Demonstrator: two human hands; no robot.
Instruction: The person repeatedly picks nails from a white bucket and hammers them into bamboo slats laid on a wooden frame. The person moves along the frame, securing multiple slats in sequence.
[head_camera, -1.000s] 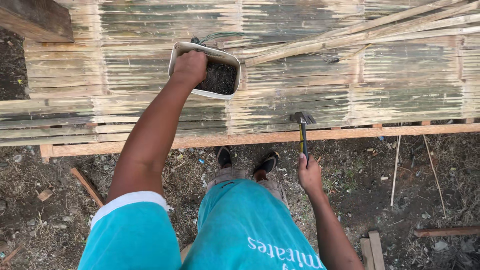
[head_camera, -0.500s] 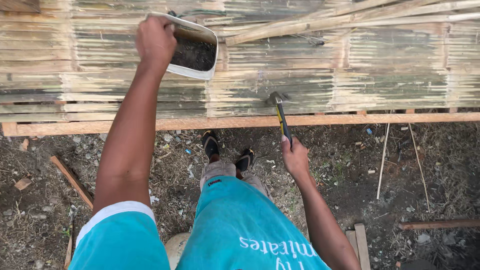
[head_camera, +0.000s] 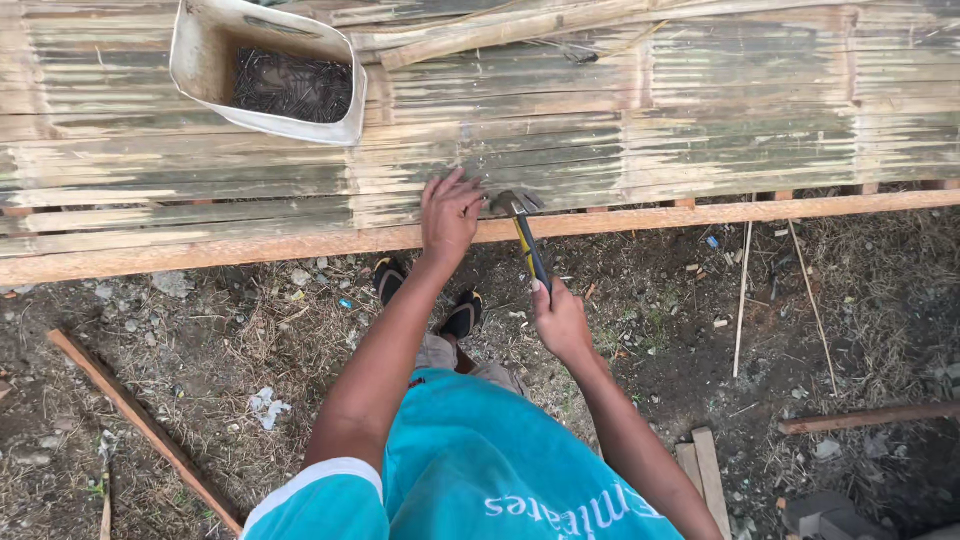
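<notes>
Bare ground (head_camera: 230, 340) strewn with dry grass, stones and scraps of wood lies under a raised platform of flattened bamboo slats (head_camera: 650, 110), which is edged along its near side by a pale wooden beam (head_camera: 800, 208)

The fingers (head_camera: 445, 190) of the left hand (head_camera: 447, 215) are spread loosely and press down on the slats just above the beam; whether they pinch something small against the bamboo cannot be told. The fingers (head_camera: 545, 298) of the right hand (head_camera: 560, 320) are clenched round the yellow and black handle of a claw hammer (head_camera: 522, 225). Its steel head rests on or just over the slats, right beside the left fingertips, with the handle slanting back over the beam towards the person's body

Farther out on the platform, up and to the left of the left hand and well apart from it, sits a cut-open white plastic container (head_camera: 210, 60) holding a heap of dark nails (head_camera: 293, 88). Loose bamboo poles (head_camera: 520, 30) lie across the slats near the top edge. Below the arms show a turquoise shirt (head_camera: 480, 470) and two dark sandals (head_camera: 462, 315) on the ground. Thin wooden strips (head_camera: 140, 425) lie on the dirt at the left
</notes>
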